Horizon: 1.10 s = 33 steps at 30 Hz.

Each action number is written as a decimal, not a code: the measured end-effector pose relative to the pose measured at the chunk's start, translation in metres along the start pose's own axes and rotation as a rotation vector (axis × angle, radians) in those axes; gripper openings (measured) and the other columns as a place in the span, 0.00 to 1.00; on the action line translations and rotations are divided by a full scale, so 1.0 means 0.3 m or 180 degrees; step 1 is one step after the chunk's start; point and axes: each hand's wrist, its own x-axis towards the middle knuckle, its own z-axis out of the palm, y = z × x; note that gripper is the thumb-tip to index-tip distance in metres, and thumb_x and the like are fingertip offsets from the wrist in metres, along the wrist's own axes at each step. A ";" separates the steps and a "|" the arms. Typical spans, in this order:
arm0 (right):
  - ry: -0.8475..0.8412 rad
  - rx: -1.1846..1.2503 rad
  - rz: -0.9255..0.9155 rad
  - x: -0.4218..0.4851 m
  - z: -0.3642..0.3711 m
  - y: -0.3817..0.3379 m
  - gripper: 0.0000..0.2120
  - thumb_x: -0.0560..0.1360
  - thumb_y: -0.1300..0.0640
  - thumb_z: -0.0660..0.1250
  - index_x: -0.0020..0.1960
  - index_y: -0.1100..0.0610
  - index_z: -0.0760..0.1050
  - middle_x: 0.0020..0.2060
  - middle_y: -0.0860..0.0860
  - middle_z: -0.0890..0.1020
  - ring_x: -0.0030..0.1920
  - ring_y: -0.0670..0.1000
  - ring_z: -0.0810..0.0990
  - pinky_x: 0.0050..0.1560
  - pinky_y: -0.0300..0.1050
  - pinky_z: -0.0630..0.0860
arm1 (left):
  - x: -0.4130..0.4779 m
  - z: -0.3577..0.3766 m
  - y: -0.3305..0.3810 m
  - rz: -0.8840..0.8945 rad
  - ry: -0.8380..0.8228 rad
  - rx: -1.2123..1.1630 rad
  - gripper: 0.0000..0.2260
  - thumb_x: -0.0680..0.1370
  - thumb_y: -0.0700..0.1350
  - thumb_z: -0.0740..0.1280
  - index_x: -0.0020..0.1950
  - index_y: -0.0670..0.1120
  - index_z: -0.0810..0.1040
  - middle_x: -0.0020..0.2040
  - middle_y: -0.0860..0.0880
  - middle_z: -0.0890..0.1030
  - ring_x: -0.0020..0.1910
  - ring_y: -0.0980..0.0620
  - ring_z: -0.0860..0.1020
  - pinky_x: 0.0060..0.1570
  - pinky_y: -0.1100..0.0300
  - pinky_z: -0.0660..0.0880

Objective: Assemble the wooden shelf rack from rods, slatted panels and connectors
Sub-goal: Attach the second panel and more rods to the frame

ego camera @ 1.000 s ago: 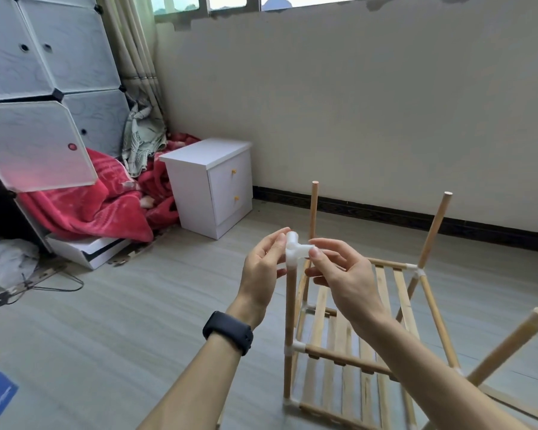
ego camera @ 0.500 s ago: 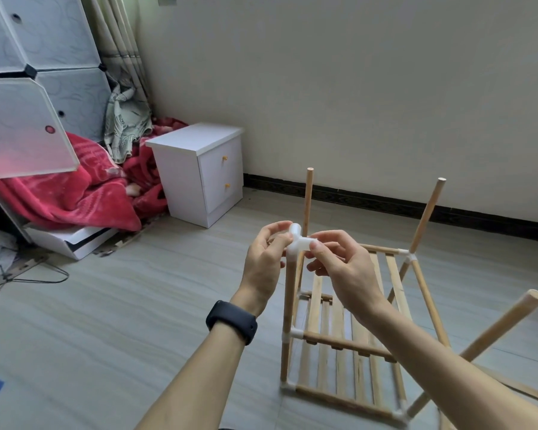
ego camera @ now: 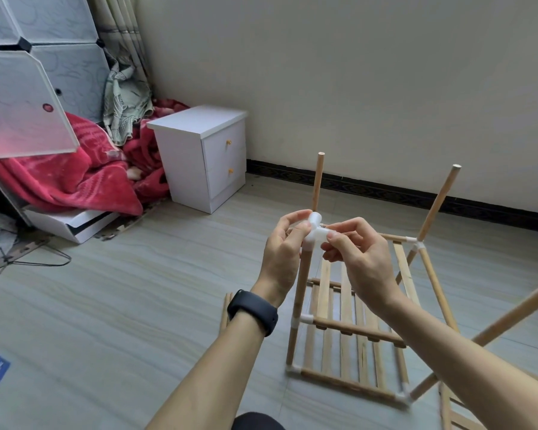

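Left hand at 9 o'clock and right hand at 3 o'clock each pinch the white plastic connector capping an upright rod of the shelf rack. This looks like the seating step; next it needs a firm downward press, with the sockets kept aligned.

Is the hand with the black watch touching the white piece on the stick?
Touching. The head view shows the left hand pinching the white connector at its top, no gap between them; the right hand pinches its side arm.

Both hands are holding a white plastic connector sitting on top of an upright wooden rod: left hand pinching its left side, right hand gripping its side arm. Partly built rack standing on grey floor.
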 end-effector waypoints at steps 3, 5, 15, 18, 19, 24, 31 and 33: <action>-0.0019 -0.0057 0.0007 -0.002 0.006 -0.003 0.02 0.81 0.63 0.67 0.52 0.62 0.78 0.41 0.55 0.84 0.39 0.51 0.85 0.40 0.39 0.80 | -0.006 -0.004 -0.004 0.0018 -0.0036 -0.0086 0.12 0.83 0.51 0.61 0.65 0.52 0.76 0.50 0.54 0.83 0.45 0.62 0.82 0.43 0.66 0.78; -0.0042 -0.0131 0.0006 -0.001 0.010 -0.002 0.02 0.81 0.62 0.67 0.52 0.61 0.78 0.42 0.54 0.84 0.40 0.51 0.85 0.41 0.40 0.80 | -0.009 -0.008 -0.008 0.0032 -0.0033 -0.0117 0.16 0.80 0.56 0.63 0.65 0.53 0.76 0.49 0.56 0.84 0.48 0.59 0.82 0.47 0.62 0.78; -0.0017 -0.0559 -0.0093 0.003 0.029 0.015 0.07 0.83 0.58 0.66 0.56 0.60 0.79 0.45 0.51 0.84 0.45 0.50 0.85 0.45 0.42 0.82 | -0.005 -0.032 0.001 -0.0040 -0.0069 -0.0204 0.19 0.76 0.58 0.63 0.65 0.54 0.78 0.55 0.52 0.84 0.55 0.54 0.82 0.54 0.57 0.77; -0.0043 -0.0572 -0.0104 0.005 0.029 0.016 0.07 0.83 0.57 0.65 0.56 0.59 0.78 0.44 0.51 0.84 0.45 0.50 0.84 0.44 0.41 0.82 | -0.010 -0.031 0.007 -0.0043 -0.0030 -0.0208 0.19 0.76 0.58 0.63 0.65 0.53 0.78 0.56 0.51 0.83 0.54 0.54 0.81 0.54 0.56 0.77; -0.0056 -0.0585 -0.0108 0.006 0.029 0.015 0.07 0.83 0.57 0.64 0.56 0.59 0.78 0.44 0.50 0.83 0.45 0.49 0.84 0.44 0.41 0.81 | -0.012 -0.030 0.008 -0.0043 -0.0028 -0.0222 0.19 0.76 0.57 0.64 0.64 0.53 0.78 0.57 0.50 0.83 0.54 0.54 0.81 0.54 0.56 0.77; -0.0140 -0.0433 -0.0063 0.009 0.021 0.015 0.05 0.84 0.58 0.63 0.55 0.55 0.78 0.44 0.50 0.82 0.43 0.48 0.83 0.44 0.40 0.81 | -0.012 -0.026 0.007 -0.0047 -0.0044 -0.0282 0.17 0.76 0.56 0.65 0.63 0.53 0.78 0.59 0.47 0.82 0.55 0.52 0.82 0.56 0.53 0.78; -0.0878 -0.0705 0.0442 0.033 -0.054 0.076 0.23 0.76 0.32 0.60 0.53 0.50 0.80 0.43 0.46 0.84 0.43 0.44 0.83 0.42 0.34 0.77 | 0.022 -0.046 0.028 -0.0211 -0.0156 -0.0108 0.18 0.73 0.55 0.63 0.61 0.54 0.80 0.51 0.50 0.85 0.53 0.48 0.83 0.56 0.50 0.78; -0.1242 -0.1109 0.0985 0.048 -0.093 0.121 0.36 0.67 0.19 0.55 0.56 0.46 0.79 0.49 0.44 0.84 0.46 0.42 0.83 0.45 0.37 0.76 | 0.043 -0.038 0.045 -0.0289 -0.0369 -0.0074 0.16 0.74 0.53 0.61 0.58 0.54 0.82 0.50 0.45 0.85 0.48 0.49 0.83 0.52 0.51 0.78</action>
